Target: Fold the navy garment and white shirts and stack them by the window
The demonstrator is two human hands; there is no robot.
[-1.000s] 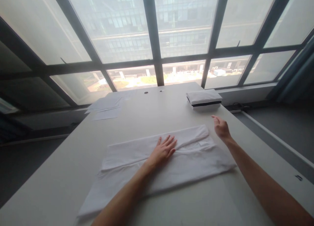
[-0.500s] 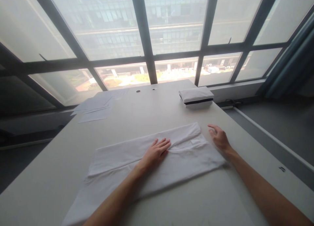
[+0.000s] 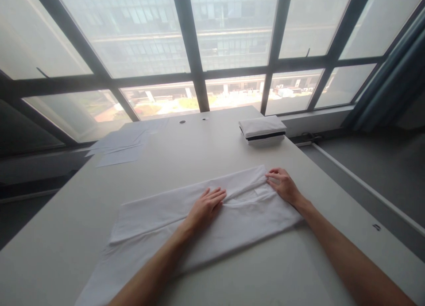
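Note:
A white garment [image 3: 232, 235] lies spread in a long folded strip across the table, with a fold running lengthwise and some creases near its right end. My left hand [image 3: 206, 207] rests flat on the middle of it, fingers stretched out. At the garment's far right corner, my right hand [image 3: 283, 185] has its thumb and fingers closed on the edge of the cloth. The exact fingertip grip is partly hidden. Part of the near left side of the garment lies beneath my left forearm.
On the white table [image 3: 186, 151], a folded stack of white and black cloth [image 3: 262, 128] sits near the far right edge. Several sheets of paper [image 3: 122, 144] overlap at the far left. Windows [image 3: 159, 93] stand behind the table, and a curtain [image 3: 381, 75] hangs at right.
My right hand has moved left from beside the garment onto its far right corner and closed there. My left hand stays flat on the cloth. The view has shifted slightly.

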